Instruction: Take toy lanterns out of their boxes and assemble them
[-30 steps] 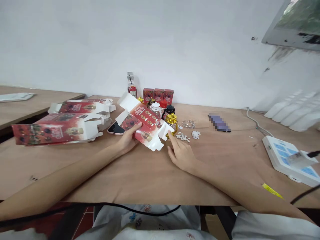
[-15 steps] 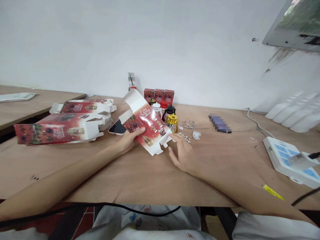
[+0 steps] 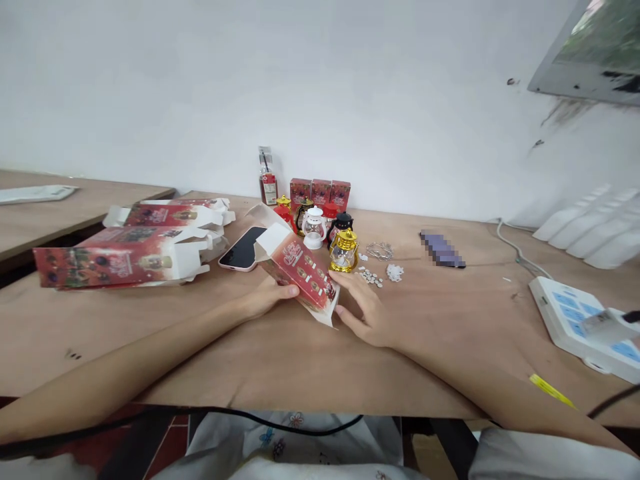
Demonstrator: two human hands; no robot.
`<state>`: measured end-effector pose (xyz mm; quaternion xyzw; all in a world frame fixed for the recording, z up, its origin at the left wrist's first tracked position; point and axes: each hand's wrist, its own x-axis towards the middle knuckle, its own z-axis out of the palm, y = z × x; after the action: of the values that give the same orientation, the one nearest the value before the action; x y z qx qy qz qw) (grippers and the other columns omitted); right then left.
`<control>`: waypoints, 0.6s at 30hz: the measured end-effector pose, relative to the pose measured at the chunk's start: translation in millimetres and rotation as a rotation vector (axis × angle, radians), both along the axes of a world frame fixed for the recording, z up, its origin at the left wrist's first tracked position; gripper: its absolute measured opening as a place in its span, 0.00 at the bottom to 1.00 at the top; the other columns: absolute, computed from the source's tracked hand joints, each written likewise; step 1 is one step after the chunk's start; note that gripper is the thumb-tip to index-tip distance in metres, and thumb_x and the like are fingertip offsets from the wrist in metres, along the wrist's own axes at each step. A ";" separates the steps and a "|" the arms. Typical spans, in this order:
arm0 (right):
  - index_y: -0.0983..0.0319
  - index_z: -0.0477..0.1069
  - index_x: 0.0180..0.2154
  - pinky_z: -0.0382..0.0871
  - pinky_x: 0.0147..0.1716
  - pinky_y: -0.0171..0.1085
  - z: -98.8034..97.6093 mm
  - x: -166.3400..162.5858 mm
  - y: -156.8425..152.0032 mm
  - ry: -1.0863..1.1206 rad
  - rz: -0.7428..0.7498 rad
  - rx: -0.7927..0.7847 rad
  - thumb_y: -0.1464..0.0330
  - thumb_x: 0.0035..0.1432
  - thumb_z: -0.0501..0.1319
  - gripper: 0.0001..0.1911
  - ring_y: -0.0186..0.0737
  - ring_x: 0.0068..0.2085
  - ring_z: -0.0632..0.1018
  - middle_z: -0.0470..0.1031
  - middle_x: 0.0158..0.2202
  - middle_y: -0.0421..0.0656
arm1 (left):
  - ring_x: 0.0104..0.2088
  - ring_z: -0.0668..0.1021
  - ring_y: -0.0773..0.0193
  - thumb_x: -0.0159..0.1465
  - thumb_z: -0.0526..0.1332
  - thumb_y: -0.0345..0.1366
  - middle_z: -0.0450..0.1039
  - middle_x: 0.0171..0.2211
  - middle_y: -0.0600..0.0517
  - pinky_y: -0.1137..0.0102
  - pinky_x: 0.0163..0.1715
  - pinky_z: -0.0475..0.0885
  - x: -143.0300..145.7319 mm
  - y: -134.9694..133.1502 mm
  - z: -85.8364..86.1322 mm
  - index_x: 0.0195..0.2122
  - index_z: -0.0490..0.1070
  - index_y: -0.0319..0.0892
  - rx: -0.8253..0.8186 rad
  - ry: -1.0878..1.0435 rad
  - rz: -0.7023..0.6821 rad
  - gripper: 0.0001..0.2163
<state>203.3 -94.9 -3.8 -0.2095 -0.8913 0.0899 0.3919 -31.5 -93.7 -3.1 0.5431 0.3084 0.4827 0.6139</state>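
Observation:
A red printed Christmas carton [image 3: 306, 272] with white flaps is tilted above the table, opened out into a box shape. My left hand [image 3: 267, 298] grips its lower left side, thumb on the printed face and the other fingers hidden beneath. At the carton's right end, my right hand [image 3: 369, 316] has its thumb and fingers on either side of the end flaps. Just beyond the carton stand small lanterns: a gold one [image 3: 344, 252] in front, a white one [image 3: 314, 230], a black one [image 3: 342, 223] and several others behind.
Flattened red cartons [image 3: 125, 257] lie stacked on the left. A pink-edged phone [image 3: 243, 249] is beside the carton; another phone [image 3: 442, 249] lies right. Small white pieces [image 3: 395, 272], wire loops [image 3: 380, 251] and a power strip [image 3: 575, 320] are rightward. Closed boxes [image 3: 321, 191] and a bottle [image 3: 269, 187] stand behind.
The carton has gone from flatter to squared open and sits lower, uncovering more lanterns and the phone. My right fingers have closed in on its end flaps.

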 end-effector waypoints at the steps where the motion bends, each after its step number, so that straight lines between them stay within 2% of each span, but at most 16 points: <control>1: 0.59 0.51 0.62 0.61 0.57 0.48 1.3 0.7 -0.1 0.002 0.029 -0.022 0.68 0.61 0.52 0.27 0.44 0.58 0.66 0.64 0.58 0.49 | 0.53 0.72 0.44 0.42 0.73 0.47 0.74 0.47 0.43 0.50 0.55 0.63 1.2 -1.8 2.0 0.45 0.72 0.41 0.020 0.001 -0.025 0.29; 4: 0.58 0.52 0.62 0.61 0.58 0.48 3.7 1.8 -0.1 -0.026 0.077 -0.064 0.69 0.62 0.50 0.26 0.42 0.60 0.65 0.63 0.59 0.49 | 0.55 0.70 0.44 0.42 0.72 0.50 0.72 0.50 0.43 0.52 0.54 0.64 5.5 -5.5 7.1 0.47 0.71 0.42 0.057 -0.023 -0.089 0.32; 6: 0.57 0.51 0.62 0.60 0.58 0.48 2.8 1.5 0.4 -0.045 0.071 -0.075 0.69 0.62 0.50 0.26 0.42 0.61 0.63 0.62 0.60 0.48 | 0.54 0.71 0.44 0.42 0.72 0.51 0.73 0.49 0.44 0.53 0.53 0.66 8.0 -5.5 7.5 0.46 0.72 0.42 0.032 -0.060 -0.068 0.31; 9: 0.58 0.48 0.63 0.58 0.60 0.49 -1.9 -0.3 2.1 -0.006 -0.011 -0.059 0.70 0.62 0.49 0.28 0.43 0.62 0.61 0.59 0.61 0.49 | 0.51 0.74 0.46 0.46 0.71 0.48 0.75 0.46 0.46 0.54 0.53 0.68 10.7 -2.3 8.6 0.43 0.72 0.42 -0.046 -0.130 0.096 0.25; 11: 0.59 0.47 0.63 0.57 0.60 0.50 -5.0 -2.1 3.1 0.065 -0.085 -0.047 0.71 0.62 0.49 0.28 0.43 0.63 0.60 0.59 0.61 0.50 | 0.49 0.75 0.48 0.48 0.70 0.43 0.77 0.44 0.47 0.55 0.52 0.69 11.0 1.1 16.4 0.41 0.71 0.42 -0.073 -0.153 0.247 0.21; 14: 0.59 0.49 0.61 0.59 0.60 0.51 -6.9 -4.1 3.0 0.131 -0.168 -0.046 0.71 0.62 0.49 0.26 0.44 0.62 0.61 0.60 0.59 0.51 | 0.47 0.77 0.51 0.51 0.68 0.36 0.77 0.41 0.49 0.57 0.52 0.71 4.0 10.0 43.9 0.40 0.70 0.41 -0.020 -0.177 0.482 0.16; 17: 0.58 0.51 0.60 0.60 0.59 0.52 -6.5 -4.5 1.7 0.125 -0.186 -0.036 0.70 0.62 0.49 0.24 0.45 0.61 0.62 0.60 0.58 0.51 | 0.48 0.76 0.55 0.55 0.64 0.29 0.77 0.42 0.49 0.58 0.53 0.70 -20.1 30.4 83.7 0.40 0.68 0.38 0.044 -0.253 0.714 0.12; 18: 0.58 0.51 0.59 0.60 0.58 0.52 -6.4 -4.4 1.2 0.117 -0.180 -0.030 0.70 0.62 0.49 0.24 0.45 0.61 0.62 0.60 0.58 0.51 | 0.50 0.75 0.56 0.57 0.62 0.28 0.75 0.44 0.48 0.59 0.55 0.68 -32.4 40.3 97.3 0.41 0.67 0.37 0.028 -0.261 0.730 0.11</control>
<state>198.9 -93.7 -10.3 -0.2888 -0.8431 0.0796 0.4466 -63.9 -53.3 94.2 0.3400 0.3941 0.7388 0.4281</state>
